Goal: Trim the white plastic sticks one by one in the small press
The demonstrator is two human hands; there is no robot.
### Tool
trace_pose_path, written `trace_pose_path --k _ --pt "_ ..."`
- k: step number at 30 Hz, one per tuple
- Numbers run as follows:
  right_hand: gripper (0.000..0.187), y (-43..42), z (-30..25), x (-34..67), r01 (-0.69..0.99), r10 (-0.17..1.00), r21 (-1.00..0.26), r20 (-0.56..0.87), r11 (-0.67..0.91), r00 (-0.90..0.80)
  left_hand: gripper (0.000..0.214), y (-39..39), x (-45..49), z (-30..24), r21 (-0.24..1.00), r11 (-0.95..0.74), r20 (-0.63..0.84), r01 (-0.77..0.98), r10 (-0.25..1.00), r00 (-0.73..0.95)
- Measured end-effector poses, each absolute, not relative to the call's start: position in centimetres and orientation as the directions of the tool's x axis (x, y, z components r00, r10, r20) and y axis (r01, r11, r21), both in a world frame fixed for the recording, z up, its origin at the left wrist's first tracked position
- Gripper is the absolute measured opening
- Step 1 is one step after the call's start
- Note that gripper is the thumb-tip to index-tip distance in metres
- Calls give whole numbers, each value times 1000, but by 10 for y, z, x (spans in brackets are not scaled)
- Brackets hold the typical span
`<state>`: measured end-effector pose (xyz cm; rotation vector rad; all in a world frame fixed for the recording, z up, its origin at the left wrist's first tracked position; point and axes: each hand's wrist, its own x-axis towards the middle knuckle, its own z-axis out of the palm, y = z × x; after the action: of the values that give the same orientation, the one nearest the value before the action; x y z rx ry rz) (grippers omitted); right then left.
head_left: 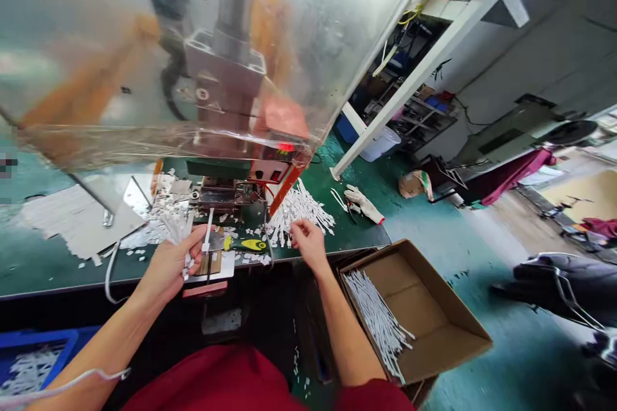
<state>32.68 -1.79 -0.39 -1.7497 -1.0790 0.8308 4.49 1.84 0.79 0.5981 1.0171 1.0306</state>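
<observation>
My left hand (168, 263) is closed around a small bunch of white strips (177, 228), held at the front edge of the green bench (43, 263), just left of the press machine (226, 83). My right hand (307, 243) rests on the near end of a pile of white strips (301, 205) to the right of the machine, its fingers curled down onto them. A single white strip (209, 230) lies on the machine's small plate between my hands.
A clear plastic guard (120, 58) hangs in front of the machine. An open cardboard box (434, 308) with several white strips stands on the floor at the right. A blue bin (33, 353) with white scraps is lower left. Gloves (364, 202) and white offcuts lie on the bench.
</observation>
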Motion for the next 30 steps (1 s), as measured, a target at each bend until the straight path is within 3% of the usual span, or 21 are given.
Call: trace_pose_path --k 2,4,7,11,15,20,26,28,30 --pt "18 -19 -7 376 598 862 -750 75 -282 501 30 19 48 7 820 404 -386 -405 913 129" --pt "17 -14 -11 412 770 849 -532 164 -352 502 26 19 51 7 837 380 -372 -393 923 100" --pt "17 0 -18 438 863 876 -302 143 -405 461 27 19 54 8 856 356 -361 -374 931 59" --pt "15 14 -25 443 892 892 -190 123 -410 436 32 21 54 9 862 374 -374 -342 925 67" --pt "13 17 -23 445 872 881 -285 147 -397 449 33 18 46 9 856 388 -374 -342 921 110" --pt "12 18 -19 448 679 806 -634 145 -369 574 36 5 31 12 822 437 -370 -364 897 241" --pt "39 19 -14 436 407 767 -878 74 -252 637 21 8 6 15 560 578 -385 -594 816 431" --pt "42 13 -5 420 307 763 -939 84 -154 641 6 9 2 17 526 560 -393 -640 828 401" --pt "41 5 6 394 215 796 -974 77 -69 601 11 8 1 18 510 541 -399 -669 837 374"
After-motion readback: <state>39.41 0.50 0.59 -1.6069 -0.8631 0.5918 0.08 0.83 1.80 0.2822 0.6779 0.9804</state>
